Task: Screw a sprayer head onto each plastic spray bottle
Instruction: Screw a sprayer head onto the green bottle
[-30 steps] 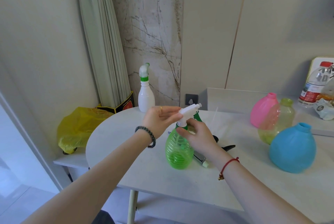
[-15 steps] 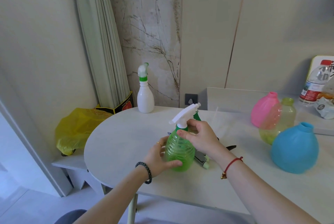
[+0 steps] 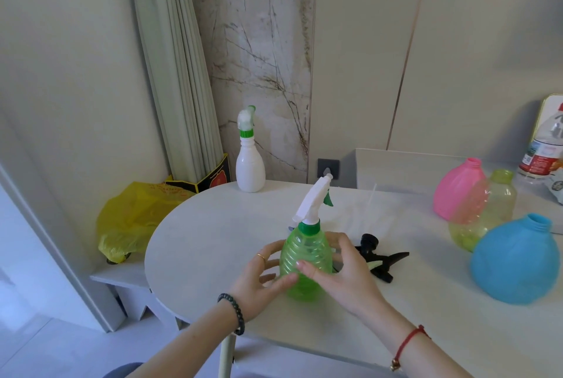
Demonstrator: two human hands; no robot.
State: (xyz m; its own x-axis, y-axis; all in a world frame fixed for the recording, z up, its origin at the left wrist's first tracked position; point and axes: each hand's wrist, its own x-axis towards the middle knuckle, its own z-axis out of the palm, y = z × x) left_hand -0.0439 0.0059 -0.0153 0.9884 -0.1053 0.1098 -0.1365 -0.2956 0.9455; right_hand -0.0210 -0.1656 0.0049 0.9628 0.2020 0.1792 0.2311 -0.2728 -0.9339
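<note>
Cupping the green bottle (image 3: 306,258) near the table's (image 3: 213,225) front edge, we have our left hand (image 3: 259,281) and right hand (image 3: 344,278) wrapped loosely round its sides, fingers spread. Its white sprayer head (image 3: 313,199) sits upright on top. Just behind lies a black sprayer head (image 3: 379,257). Farther right stand blue (image 3: 515,261), yellow (image 3: 484,210) and pink (image 3: 454,191) bottles, uncapped; a white bottle (image 3: 249,165) stands at the far edge.

Both hands are cupping a green spray bottle (image 3: 306,261) standing upright on the white table (image 3: 213,231), the left hand (image 3: 259,280) and right hand (image 3: 347,277) lying on either side. Its white sprayer head (image 3: 313,200) is sitting on the neck. A black sprayer head (image 3: 379,257) is lying just behind the right hand.
</note>
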